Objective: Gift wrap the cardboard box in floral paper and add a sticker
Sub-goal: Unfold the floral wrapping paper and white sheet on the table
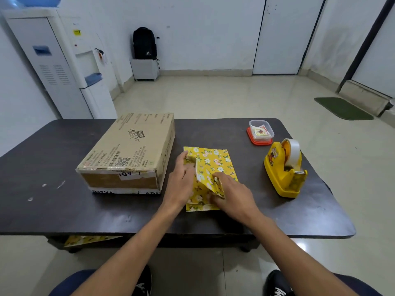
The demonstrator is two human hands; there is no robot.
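A brown cardboard box [130, 152] lies flat on the dark table [53, 206], left of centre. To its right sits folded yellow floral paper [213, 161]. My left hand [181, 180] holds the paper's left edge, fingers lifting a fold near its top corner. My right hand [233, 195] pinches a raised flap of the paper near its lower middle. A small clear container [261, 131] with an orange lid under it holds stickers, at the table's far right.
A yellow tape dispenser [285, 169] stands right of the paper. More floral paper [85, 240] lies on a shelf under the table's front left. A white water dispenser [89, 67] and a black backpack [144, 43] stand by the far wall.
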